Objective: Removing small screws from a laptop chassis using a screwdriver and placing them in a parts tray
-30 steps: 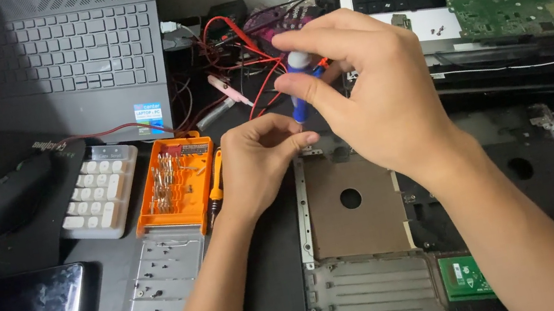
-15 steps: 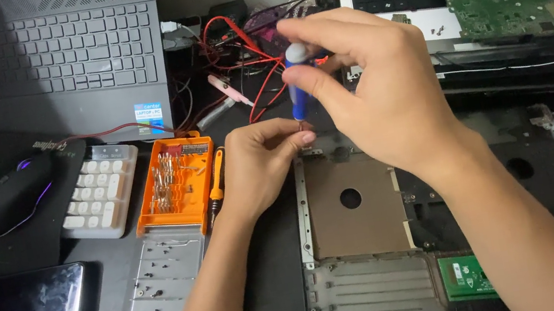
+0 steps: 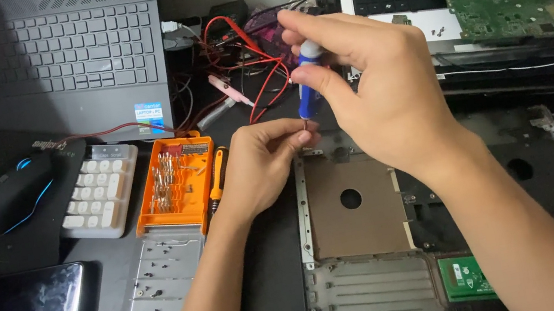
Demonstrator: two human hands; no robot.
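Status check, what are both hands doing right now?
Right hand grips blue-handled screwdriver upright. Left hand pinches its tip over the dark opened laptop chassis. Nothing in the way.

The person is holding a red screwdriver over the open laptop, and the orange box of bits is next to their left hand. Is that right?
Not quite. The head view shows the screwdriver in the right hand is blue, not red. It is over the open laptop, and the orange box of bits is next to the left hand.

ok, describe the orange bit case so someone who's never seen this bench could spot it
Start at the grey laptop at top left. Just below its right corner, right of the small white keypad, lies the bit case, an open orange tray with rows of metal bits. It sits left of the left hand, and it is the only large orange thing there; the clear lid below it holds loose screws.
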